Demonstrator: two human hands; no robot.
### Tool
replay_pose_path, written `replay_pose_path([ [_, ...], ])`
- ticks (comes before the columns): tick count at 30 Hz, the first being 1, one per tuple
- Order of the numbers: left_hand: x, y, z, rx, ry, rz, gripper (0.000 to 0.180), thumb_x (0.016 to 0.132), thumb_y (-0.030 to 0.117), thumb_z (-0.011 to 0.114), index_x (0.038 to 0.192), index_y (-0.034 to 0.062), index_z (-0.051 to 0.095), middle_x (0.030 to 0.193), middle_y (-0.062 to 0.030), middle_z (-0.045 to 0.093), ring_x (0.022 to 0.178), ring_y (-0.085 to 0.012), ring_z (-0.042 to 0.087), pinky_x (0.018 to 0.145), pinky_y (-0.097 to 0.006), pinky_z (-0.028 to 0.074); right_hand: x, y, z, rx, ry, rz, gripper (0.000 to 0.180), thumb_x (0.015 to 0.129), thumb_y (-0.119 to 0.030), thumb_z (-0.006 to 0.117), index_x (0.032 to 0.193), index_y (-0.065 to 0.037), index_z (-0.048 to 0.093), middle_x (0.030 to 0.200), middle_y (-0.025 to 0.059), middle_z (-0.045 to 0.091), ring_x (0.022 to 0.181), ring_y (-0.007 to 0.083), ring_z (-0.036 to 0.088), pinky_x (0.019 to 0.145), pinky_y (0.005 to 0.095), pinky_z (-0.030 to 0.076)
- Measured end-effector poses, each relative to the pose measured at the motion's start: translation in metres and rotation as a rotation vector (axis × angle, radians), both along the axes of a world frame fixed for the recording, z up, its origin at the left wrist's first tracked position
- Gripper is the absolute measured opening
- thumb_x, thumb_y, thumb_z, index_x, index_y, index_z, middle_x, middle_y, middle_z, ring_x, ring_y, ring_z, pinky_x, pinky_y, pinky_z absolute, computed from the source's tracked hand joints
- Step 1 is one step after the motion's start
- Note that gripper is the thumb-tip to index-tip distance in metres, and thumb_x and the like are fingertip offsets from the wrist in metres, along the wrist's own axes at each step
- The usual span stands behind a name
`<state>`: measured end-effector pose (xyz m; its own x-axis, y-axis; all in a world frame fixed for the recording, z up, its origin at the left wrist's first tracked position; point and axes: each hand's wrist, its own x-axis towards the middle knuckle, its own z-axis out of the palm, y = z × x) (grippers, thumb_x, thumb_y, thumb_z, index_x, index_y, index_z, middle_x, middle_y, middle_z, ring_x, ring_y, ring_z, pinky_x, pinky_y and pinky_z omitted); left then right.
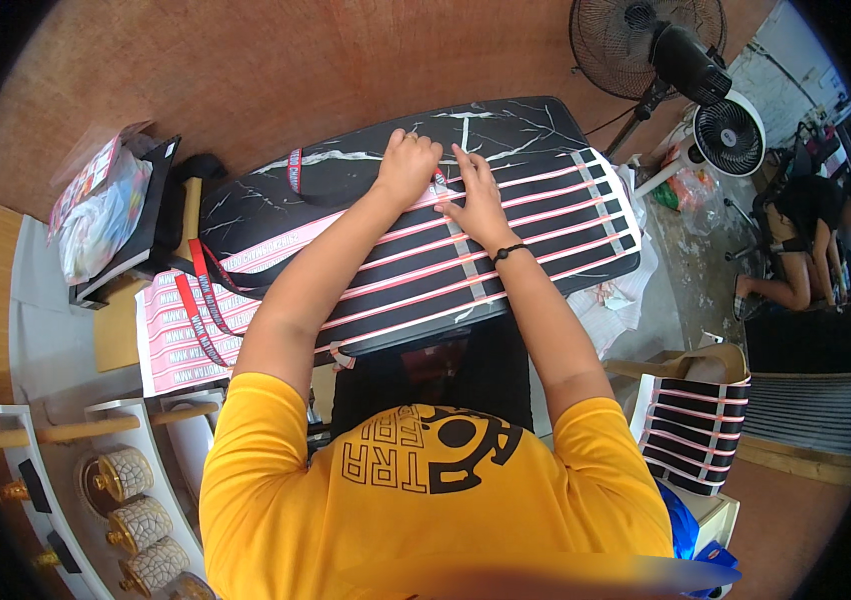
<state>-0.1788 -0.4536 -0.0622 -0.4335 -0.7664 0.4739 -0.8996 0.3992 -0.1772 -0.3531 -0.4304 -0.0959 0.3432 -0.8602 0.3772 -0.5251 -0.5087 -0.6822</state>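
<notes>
Hands work at the far edge of the black marbled tabletop [506, 118]: left hand [408, 165], grip curled shut, and right hand [476, 195], fingers flat and open, both press pink strips [546, 225] laid in rows across it.

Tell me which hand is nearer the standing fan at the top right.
Right. The right hand rests on the striped strips, on the side toward the fan; the left hand lies beside it, farther from the fan.
</notes>
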Motion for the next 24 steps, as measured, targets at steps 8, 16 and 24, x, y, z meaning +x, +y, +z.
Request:
replay_pose_path([
  [8, -0.003, -0.004, -0.007, 0.004, 0.098, 0.138, 0.005, 0.078, 0.009, 0.062, 0.081, 0.0094, 0.067, 0.082, -0.01, 0.067, 0.09, -0.0275, 0.064, 0.081, -0.044, 0.04, 0.001, -0.001, 0.0, -0.014, -0.022, -0.003, 0.105, 0.06, -0.014, 0.09, 0.15, -0.016, 0.036, 0.137, 0.0197, 0.043, 0.122, 0.0379, 0.051, 0.102, 0.0436, 0.045],
  [16, 0.016, -0.001, 0.019, 0.194, 0.353, -0.136, 0.041, 0.07, 0.016, 0.08, 0.109, 0.0161, 0.067, 0.115, -0.0072, 0.061, 0.118, -0.0303, 0.052, 0.095, -0.048, 0.038, 0.001, -0.007, -0.01, -0.136, -0.135, -0.021, 0.078, 0.068, -0.004, 0.084, 0.137, -0.012, 0.048, 0.135, 0.019, 0.044, 0.119, 0.0365, 0.054, 0.098, 0.0411, 0.048],
  [24, 0.003, 0.039, 0.002, 0.256, 0.205, -0.14, 0.016, 0.076, 0.02, 0.074, 0.091, 0.0128, 0.072, 0.11, -0.0049, 0.06, 0.115, -0.0264, 0.053, 0.093, -0.048, 0.036, -0.015, -0.019, -0.018, 0.156, -0.213, 0.047, 0.028, 0.071, 0.005, 0.077, 0.093, -0.008, 0.066, 0.133, 0.0169, 0.048, 0.116, 0.0329, 0.056, 0.092, 0.0372, 0.05],
])
